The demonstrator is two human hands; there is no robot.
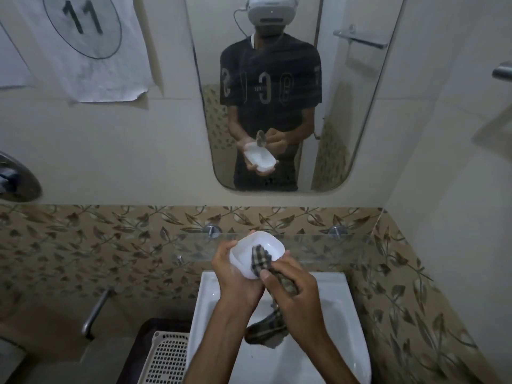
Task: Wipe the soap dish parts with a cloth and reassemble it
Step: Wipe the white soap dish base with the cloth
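Note:
My left hand point(235, 275) cups a white rounded soap dish part point(266, 245) from below and from the left, holding it tilted above the sink. My right hand point(293, 286) grips a checked dark-and-light cloth point(260, 259) and presses its end into the hollow of the dish. The rest of the cloth hangs down below my right hand over the basin. No other part of the soap dish is visible.
A white sink point(343, 322) lies under my hands. A glass shelf point(318, 245) runs along the leaf-patterned tiles just behind the dish. The mirror point(346, 106) above reflects a person holding the dish. A beige perforated basket point(166, 358) stands at lower left, beside a metal tap point(97, 309).

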